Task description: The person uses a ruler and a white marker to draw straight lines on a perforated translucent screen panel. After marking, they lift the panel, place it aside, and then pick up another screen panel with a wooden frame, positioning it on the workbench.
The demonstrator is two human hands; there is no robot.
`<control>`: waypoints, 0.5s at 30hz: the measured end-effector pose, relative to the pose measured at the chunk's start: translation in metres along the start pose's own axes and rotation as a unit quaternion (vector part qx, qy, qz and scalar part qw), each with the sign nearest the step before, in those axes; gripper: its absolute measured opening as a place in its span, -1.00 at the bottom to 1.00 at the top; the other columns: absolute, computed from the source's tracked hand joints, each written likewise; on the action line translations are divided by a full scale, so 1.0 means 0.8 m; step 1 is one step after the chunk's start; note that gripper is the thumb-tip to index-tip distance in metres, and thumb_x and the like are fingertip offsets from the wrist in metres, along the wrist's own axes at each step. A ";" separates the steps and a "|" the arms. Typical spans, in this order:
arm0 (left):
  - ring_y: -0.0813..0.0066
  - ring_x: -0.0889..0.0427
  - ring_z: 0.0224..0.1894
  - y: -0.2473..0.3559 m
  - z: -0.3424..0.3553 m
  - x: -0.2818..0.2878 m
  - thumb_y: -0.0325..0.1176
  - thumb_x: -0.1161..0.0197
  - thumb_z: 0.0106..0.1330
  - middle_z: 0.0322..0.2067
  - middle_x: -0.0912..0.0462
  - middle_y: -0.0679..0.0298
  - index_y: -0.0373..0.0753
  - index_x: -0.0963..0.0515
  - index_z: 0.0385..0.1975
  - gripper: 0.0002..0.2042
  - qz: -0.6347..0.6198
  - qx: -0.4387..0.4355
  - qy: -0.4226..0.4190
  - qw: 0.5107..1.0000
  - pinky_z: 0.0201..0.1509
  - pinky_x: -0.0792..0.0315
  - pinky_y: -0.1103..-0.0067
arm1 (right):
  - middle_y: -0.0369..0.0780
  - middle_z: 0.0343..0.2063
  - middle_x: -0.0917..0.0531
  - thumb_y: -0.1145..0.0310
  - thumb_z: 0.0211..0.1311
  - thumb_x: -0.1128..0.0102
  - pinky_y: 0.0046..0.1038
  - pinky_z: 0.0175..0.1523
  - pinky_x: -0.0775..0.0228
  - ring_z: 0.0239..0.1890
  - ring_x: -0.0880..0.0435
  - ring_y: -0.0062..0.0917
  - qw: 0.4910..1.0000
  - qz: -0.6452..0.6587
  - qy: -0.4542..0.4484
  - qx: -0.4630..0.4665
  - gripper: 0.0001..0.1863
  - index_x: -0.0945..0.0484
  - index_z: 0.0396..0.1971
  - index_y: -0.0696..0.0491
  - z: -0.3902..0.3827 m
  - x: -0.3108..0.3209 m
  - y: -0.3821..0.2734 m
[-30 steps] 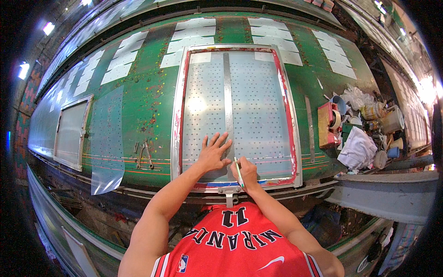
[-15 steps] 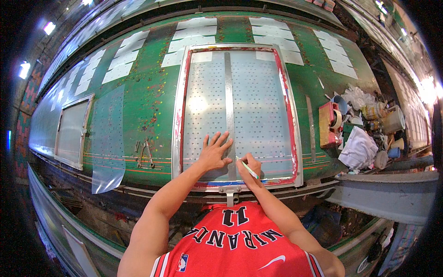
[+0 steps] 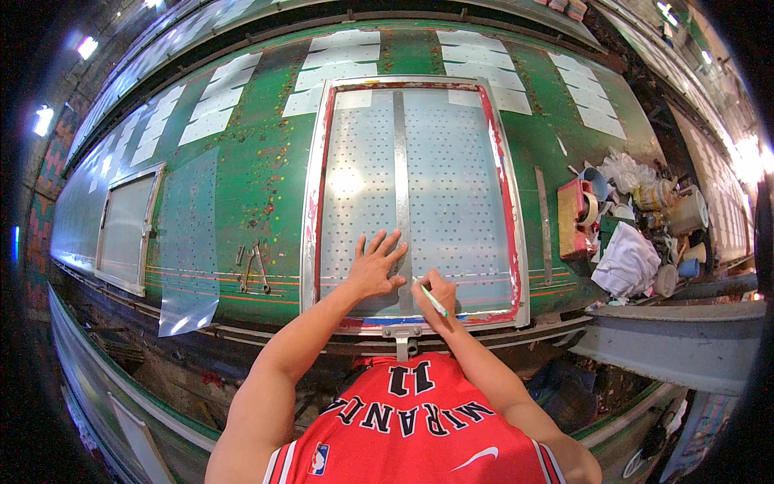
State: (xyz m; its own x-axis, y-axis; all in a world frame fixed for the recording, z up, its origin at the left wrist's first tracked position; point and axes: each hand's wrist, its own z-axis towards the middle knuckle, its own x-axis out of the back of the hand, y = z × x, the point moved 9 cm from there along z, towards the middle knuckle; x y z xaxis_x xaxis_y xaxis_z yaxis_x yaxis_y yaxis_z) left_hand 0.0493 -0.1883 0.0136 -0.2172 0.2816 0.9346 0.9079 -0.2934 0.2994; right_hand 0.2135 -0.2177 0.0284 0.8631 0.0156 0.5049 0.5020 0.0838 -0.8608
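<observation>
My left hand [image 3: 372, 268] lies with spread fingers on a metal straightedge [image 3: 400, 161] and the translucent sheet of a screen frame [image 3: 509, 218]. The sheet [image 3: 451, 177] carries rows of small dark heart shapes. The straightedge runs lengthwise down its middle. My right hand [image 3: 442, 298] grips a slim white-and-green pen [image 3: 434, 298], its tip beside the straightedge near the frame's lower end, just right of my left thumb. A metal clamp [image 3: 401, 334] holds the frame's near edge at the rail.
The long green table [image 3: 258, 177] carries white pieces [image 3: 330, 56], a smaller frame [image 3: 145, 234], a clear sheet [image 3: 185, 250], wrenches [image 3: 260, 270] and a metal strip [image 3: 543, 226]. Tape rolls [image 3: 588, 210], containers and a white cloth [image 3: 625, 258] crowd the right. A grey beam [image 3: 669, 343] crosses lower right.
My right hand and pen have shifted slightly rightward, and the pen lies at a more slanted angle than a second ago. My left hand stays in place.
</observation>
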 end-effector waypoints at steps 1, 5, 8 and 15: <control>0.14 0.10 0.61 0.000 0.000 0.000 0.24 -0.30 0.19 0.59 0.03 0.32 0.12 -0.26 0.49 -0.16 -0.006 -0.001 0.001 1.000 0.58 0.28 -0.10 | 0.00 -0.62 -0.64 0.39 0.09 -0.34 -0.15 -0.39 -0.51 -0.52 -0.71 -0.08 1.000 -0.010 0.008 0.028 -0.81 -0.51 -0.43 0.14 -0.001 0.000 -0.006; 0.13 0.10 0.61 -0.001 0.001 -0.002 0.26 -0.29 0.19 0.59 0.03 0.32 0.13 -0.25 0.49 -0.15 -0.006 -0.002 0.001 1.000 0.58 0.29 -0.10 | -0.01 -0.63 -0.62 0.43 0.07 -0.36 -0.14 -0.39 -0.51 -0.51 -0.70 -0.06 0.998 -0.025 0.011 0.055 -0.81 -0.48 -0.44 0.12 -0.004 -0.004 -0.011; 0.12 0.09 0.61 -0.002 0.000 -0.002 0.27 -0.28 0.19 0.59 0.03 0.32 0.13 -0.26 0.49 -0.16 -0.006 -0.004 0.009 1.000 0.57 0.29 -0.11 | -0.01 -0.63 -0.60 0.44 0.07 -0.35 -0.11 -0.39 -0.50 -0.51 -0.68 -0.05 0.997 -0.033 0.008 0.067 -0.80 -0.46 -0.45 0.12 -0.005 -0.005 -0.015; 0.11 0.08 0.60 -0.002 0.000 -0.003 0.27 -0.28 0.19 0.59 0.02 0.31 0.14 -0.26 0.49 -0.16 -0.004 -0.006 0.011 1.000 0.57 0.30 -0.10 | 0.02 -0.62 -0.56 0.47 0.07 -0.32 -0.05 -0.38 -0.45 -0.51 -0.62 0.00 0.982 -0.089 0.009 0.167 -0.79 -0.41 -0.46 0.14 -0.012 -0.009 -0.041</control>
State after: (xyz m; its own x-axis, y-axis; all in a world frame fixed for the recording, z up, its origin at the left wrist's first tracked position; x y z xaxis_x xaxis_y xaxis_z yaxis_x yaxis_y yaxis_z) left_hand 0.0483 -0.1882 0.0107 -0.2316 0.2639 0.9363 0.9020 -0.3021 0.3083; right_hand 0.1915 -0.2305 0.0521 0.7659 -0.0468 0.6413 0.6012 0.4058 -0.6884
